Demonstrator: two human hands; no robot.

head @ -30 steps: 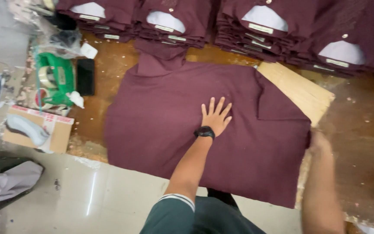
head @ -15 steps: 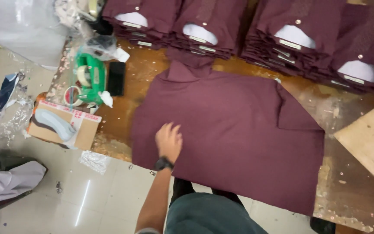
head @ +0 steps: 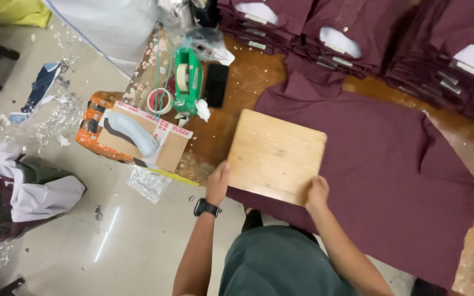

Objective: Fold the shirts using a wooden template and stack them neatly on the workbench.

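Both bare forearms reach forward and away from the body, slightly converging. The left hand (head: pixel 218 183), a dark watch strapped just behind it on the wrist, is curled with its fingers wrapped in a grip. The right hand (head: pixel 317 192), level with the left, is likewise closed, knuckles up.

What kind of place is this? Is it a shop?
Probably a clothes packing workroom, not a shop. Stacks of folded maroon shirts line the wooden table, both hands hold a wooden folding board over a spread shirt, and a green tape dispenser stands nearby.
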